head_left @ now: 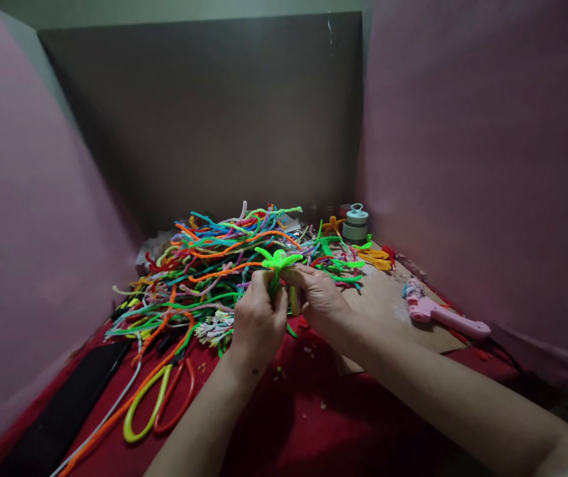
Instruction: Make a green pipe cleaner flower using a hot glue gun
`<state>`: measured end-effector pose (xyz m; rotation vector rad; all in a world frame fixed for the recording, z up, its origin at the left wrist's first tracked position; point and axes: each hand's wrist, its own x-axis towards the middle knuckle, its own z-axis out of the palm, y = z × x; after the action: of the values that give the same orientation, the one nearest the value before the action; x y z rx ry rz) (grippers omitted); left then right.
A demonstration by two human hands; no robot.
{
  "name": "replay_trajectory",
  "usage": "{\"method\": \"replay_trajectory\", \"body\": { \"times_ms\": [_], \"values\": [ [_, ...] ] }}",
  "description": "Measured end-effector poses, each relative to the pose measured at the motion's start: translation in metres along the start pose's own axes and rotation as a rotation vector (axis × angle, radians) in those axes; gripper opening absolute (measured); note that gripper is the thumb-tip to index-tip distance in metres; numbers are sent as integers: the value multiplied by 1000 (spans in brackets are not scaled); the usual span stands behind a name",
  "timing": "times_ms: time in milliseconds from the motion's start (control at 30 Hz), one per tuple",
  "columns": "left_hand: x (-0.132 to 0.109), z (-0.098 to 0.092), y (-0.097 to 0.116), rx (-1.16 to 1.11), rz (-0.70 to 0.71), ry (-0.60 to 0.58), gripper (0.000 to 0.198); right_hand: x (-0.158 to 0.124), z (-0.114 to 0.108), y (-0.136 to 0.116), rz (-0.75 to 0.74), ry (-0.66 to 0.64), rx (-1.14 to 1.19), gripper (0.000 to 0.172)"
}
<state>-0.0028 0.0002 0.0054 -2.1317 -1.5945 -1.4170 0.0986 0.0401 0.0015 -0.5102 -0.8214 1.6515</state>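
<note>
Both my hands meet in the middle, over the front edge of a heap of colourful pipe cleaners (224,245). My left hand (260,315) is closed around the lower part of a bright green pipe-cleaner flower (280,260), whose looped petals spread out above the fingers. My right hand (321,298) pinches close under the petals on the right side, its fingertips against the flower's base. A small yellowish piece shows below the right fingers; what it is I cannot make out. The stem is mostly hidden by my fingers.
Scissors with yellow and red handles (147,407) lie at left beside a long black strip (65,411). At right, a pink glue gun (445,315) rests on a cardboard sheet (380,301). A lidded jar (356,224) and yellow pipe-cleaner loops (376,258) stand behind. Pink sheets flank both sides.
</note>
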Motion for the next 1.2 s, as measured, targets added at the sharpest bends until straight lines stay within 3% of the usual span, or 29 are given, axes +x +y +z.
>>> {"method": "replay_trajectory", "body": {
  "times_ms": [100, 200, 333, 467, 533, 867, 1033, 1200],
  "values": [
    [10, -2, -8, 304, 154, 22, 11, 12, 2, 4, -2, -42, 30, 21],
    [18, 0, -13, 529, 263, -92, 19, 20, -3, 6, -34, -35, 7, 22],
    [19, 9, -19, 544, 268, -142, 20, 24, -13, 7, -47, -17, -35, 21],
    [14, 20, -24, 344, 226, -49, 16, 24, -18, 7, -16, -47, -11, 19],
    [12, 21, -24, 201, 136, -30, 15, 24, -20, 8, -18, -63, -9, 18],
    [9, 10, -1, -795, -579, -220, 20, 24, -24, 9, 100, -159, 160, 18],
    [10, 10, -4, -1070, -698, -220, 21, 19, -24, 8, 105, -240, 125, 16],
    [10, 7, -10, -1241, -728, -275, 17, 14, -24, 2, 104, -228, 21, 16]
  ]
}}
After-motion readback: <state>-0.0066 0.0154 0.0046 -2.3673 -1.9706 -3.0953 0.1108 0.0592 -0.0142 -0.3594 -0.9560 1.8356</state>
